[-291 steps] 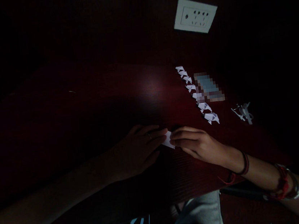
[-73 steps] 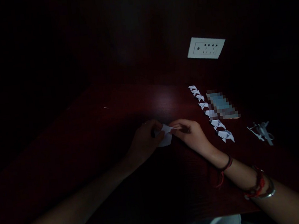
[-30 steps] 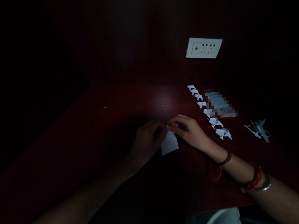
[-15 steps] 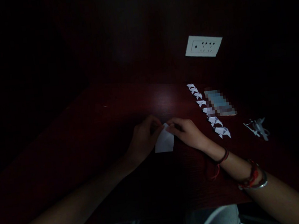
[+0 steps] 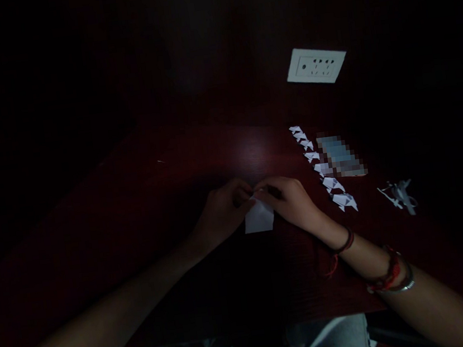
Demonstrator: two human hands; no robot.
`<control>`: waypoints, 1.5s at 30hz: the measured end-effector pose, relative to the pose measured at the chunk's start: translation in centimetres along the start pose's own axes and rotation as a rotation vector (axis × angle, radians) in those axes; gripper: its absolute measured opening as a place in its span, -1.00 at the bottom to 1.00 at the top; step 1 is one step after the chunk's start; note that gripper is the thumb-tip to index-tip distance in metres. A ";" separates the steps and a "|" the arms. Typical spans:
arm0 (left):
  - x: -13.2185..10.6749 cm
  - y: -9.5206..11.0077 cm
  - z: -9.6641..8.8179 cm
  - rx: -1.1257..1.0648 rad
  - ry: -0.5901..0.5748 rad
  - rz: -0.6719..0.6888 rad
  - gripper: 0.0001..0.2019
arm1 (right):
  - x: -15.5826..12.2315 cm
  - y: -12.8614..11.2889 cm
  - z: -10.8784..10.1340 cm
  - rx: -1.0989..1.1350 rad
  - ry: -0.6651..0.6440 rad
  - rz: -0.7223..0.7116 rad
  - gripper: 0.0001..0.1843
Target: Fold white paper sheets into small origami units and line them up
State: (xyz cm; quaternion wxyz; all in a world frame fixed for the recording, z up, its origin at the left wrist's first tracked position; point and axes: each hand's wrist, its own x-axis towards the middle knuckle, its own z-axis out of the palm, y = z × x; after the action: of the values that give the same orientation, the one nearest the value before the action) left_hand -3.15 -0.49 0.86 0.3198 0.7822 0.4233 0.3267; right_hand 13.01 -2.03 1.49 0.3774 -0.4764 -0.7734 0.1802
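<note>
A small white piece of paper lies on the dark red table in dim light. My left hand and my right hand meet at its far corner, both with fingertips pinched on the paper's top edge. My right wrist wears red cords and a metal bangle. A row of several small folded white paper figures runs diagonally just right of my right hand.
A blurred-out flat object lies beside the row. A small white tangled item sits at the far right. A white wall socket is on the dark panel behind the table. My lap shows at the bottom edge.
The paper went from a small folded shape to an opened flat sheet. In the last half second both hands drew closer together at its top corner.
</note>
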 end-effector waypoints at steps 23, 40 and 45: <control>0.8 -1.7 0.0 -0.046 -0.004 -0.052 -0.94 | 0.2 1.5 -0.1 0.043 -0.103 0.092 -0.86; 1.3 -2.1 -0.8 0.209 0.045 -0.132 -0.79 | 0.1 3.5 -0.5 0.142 -0.146 0.264 -0.54; 1.1 -2.6 0.1 0.489 0.087 -0.004 -0.77 | -0.1 2.7 0.3 -0.006 -0.073 0.236 -0.42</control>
State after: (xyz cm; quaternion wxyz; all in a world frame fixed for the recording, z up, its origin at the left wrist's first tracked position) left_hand -3.80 1.60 -0.92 0.1032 0.8206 0.5046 0.2474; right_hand 14.39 -0.83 -0.47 0.3237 -0.5584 -0.7256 0.2386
